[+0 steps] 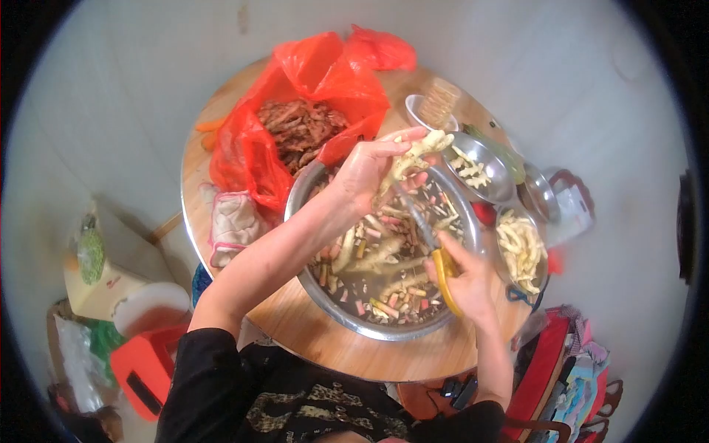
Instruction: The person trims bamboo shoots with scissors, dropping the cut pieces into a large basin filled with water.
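My left hand [365, 173] is closed around a pale, knobbly piece of ginger root [421, 151], holding it above the far side of the basin. In my right hand [467, 284] is a pair of yellow-handled scissors [445, 280]; the grey blade points up toward the underside of the ginger, and whether it touches is hard to see. Beneath both hands stands a large metal basin [336, 325] of murky water. Peeled ginger pieces [380, 255] and short pink-and-green stalk cuttings float in it.
A red plastic bag [247, 159] of soil-brown roots [303, 129] stands behind left. At right are a metal bowl of small pieces [493, 159] and a bowl of pale ginger [521, 247]. A folded cloth glove [235, 225] lies left on the round wooden table [369, 362].
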A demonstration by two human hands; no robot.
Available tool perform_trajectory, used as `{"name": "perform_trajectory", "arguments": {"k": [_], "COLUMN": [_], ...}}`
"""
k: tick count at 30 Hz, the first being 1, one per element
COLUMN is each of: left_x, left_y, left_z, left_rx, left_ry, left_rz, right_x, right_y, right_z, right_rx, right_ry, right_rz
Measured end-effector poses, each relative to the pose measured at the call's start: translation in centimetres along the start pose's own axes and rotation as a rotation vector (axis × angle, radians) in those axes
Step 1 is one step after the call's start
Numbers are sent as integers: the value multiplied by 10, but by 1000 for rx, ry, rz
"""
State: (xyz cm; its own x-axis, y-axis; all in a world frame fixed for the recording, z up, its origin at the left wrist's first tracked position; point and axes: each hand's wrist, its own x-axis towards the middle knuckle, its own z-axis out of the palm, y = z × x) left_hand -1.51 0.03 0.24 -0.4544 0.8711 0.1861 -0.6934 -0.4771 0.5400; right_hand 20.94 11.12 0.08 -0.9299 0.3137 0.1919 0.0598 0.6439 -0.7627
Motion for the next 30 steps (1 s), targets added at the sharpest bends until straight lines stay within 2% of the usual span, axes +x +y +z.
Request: {"name": "perform_trajectory", "arguments": {"k": [1,3,5,6,7,9,10,11,13,14,15,17,18,19,21,22,23,25,26,27,29,30], "left_x": [-2,-7,-8,-8,-7,-3,-3,-4,-3,-2,-1,2,2,3,7,7,7,6,5,4,3,2], "left_y": [-1,-1,3,3,2,1,1,0,-3,-6,-5,-2,0,1,-2,-4,-4,-4,-4,-3,-1,0], "left_z": [3,8,6,4,1,-3,-1,2,5,2,1,-3,-3,-3,-1,0,0,0,-1,-2,1,2], "left_rx": [0,170,211,249,247,272,274,245,220,175,133,128,116,119,49,52,47,51,84,115,125,130], "left_ry": [-2,67,81,94,94,39,34,38,39,17,-4,-25,-46,-48,-91,-98,-98,-101,-87,-71,-63,-53], "left_rz": [-4,2,-23,-59,-61,-70,-78,-73,-70,-57,-39,-32,-31,-36,-60,-73,-79,-82,-59,-34,-25,-18], "right_x": [2,2,-6,-11,-10,-6,-5,0,5,5,4,-4,-12,-10,-5,-3,1,9,6,1,-7,-8], "right_y": [5,10,12,19,23,31,5,2,-1,18,25,33,20,25,39,24,16,7,47,43,30,31], "right_z": [-2,-1,2,4,2,-6,-12,-13,-15,-11,-8,-4,-6,-6,-8,-16,-20,-22,-10,-7,-1,0], "right_rx": [-59,-44,-293,-173,-173,-238,-232,-231,-32,-77,-75,-263,-279,-277,-155,-100,-96,-108,-43,-40,-166,-34], "right_ry": [68,65,-23,-89,-89,24,22,32,71,101,103,38,-82,-78,90,92,105,103,92,96,-89,-99], "right_rz": [-80,-33,-243,-113,-110,-301,-149,-141,145,35,28,-360,-193,-190,-267,-22,-16,137,-86,-91,-188,-145]}}
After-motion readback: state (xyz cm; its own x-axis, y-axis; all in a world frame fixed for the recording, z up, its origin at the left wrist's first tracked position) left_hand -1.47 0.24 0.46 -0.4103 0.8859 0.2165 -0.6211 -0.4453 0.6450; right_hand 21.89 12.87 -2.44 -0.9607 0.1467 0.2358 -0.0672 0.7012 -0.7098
